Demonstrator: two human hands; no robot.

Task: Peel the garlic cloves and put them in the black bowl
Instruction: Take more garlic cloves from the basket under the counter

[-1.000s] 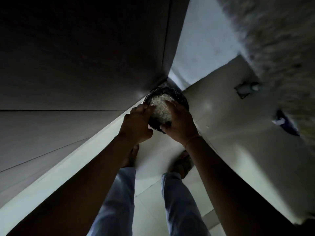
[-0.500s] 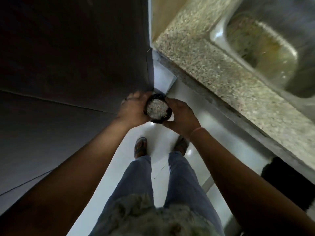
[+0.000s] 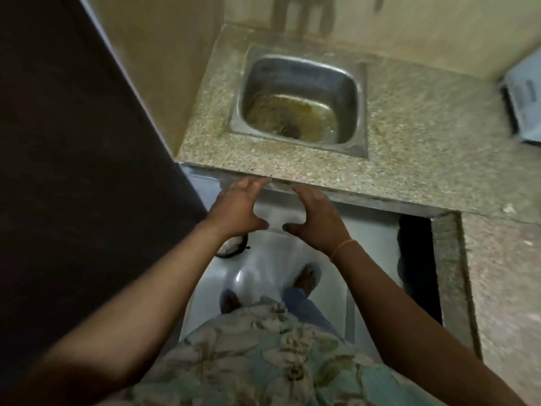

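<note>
Floor [image 3: 248, 276]: glossy white tile; you stand on it.
Black bowl [image 3: 229, 249]: down on the floor, mostly hidden beneath your left wrist; pale contents show inside the rim.
Left hand [image 3: 237, 206]: fingers spread wide, holding nothing.
Right hand [image 3: 316, 218]: spread wide and empty, just beside the other, thumbs apart.
Tabletop [image 3: 409, 148]: speckled stone; its front edge meets your left fingertips; it turns toward you on the right.
Sink [image 3: 345, 92]: steel basin set into the stone, murky yellowish water at the bottom.
Dark panel [image 3: 73, 171]: fills your left side.
Wall [image 3: 439, 30]: cream, behind the basin.
</note>
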